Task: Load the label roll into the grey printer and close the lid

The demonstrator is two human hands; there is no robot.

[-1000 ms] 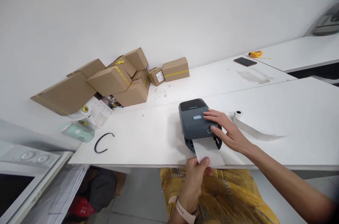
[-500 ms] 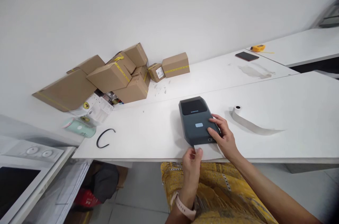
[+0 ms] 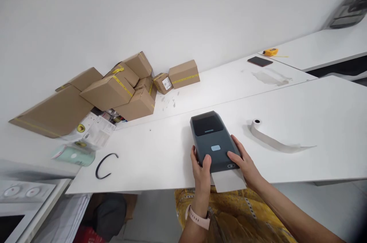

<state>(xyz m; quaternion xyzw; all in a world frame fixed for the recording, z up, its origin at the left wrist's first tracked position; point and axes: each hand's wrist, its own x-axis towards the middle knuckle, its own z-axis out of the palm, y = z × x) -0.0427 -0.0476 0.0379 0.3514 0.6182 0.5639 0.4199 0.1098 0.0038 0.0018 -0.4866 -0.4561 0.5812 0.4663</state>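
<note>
A dark blue-grey portable printer [image 3: 215, 139] with a black window and a light blue button lies between my hands near the table's front edge. A strip of white paper [image 3: 228, 181] sticks out of its near end and hangs toward the edge. My left hand [image 3: 201, 170] is closed round the left side, thumb on top. From the right side my right hand [image 3: 243, 162] grips it, its thumb also on the top face; the fingertips underneath are hidden. To the right, a paper roll [image 3: 257, 123] stands on end with a long tail unrolled.
Cardboard boxes [image 3: 107, 92] are heaped at the back left, beside clear packaging and a mint-green bottle [image 3: 76, 155]. A black headband [image 3: 101, 166] lies on the left of the white table [image 3: 160, 159]. Farther right are a dark tablet or phone [image 3: 260, 61] and a yellow tape measure [image 3: 270, 52].
My left hand has let go of the paper strip and moved up onto the printer's left side. More of the strip shows. The view has shifted slightly.
</note>
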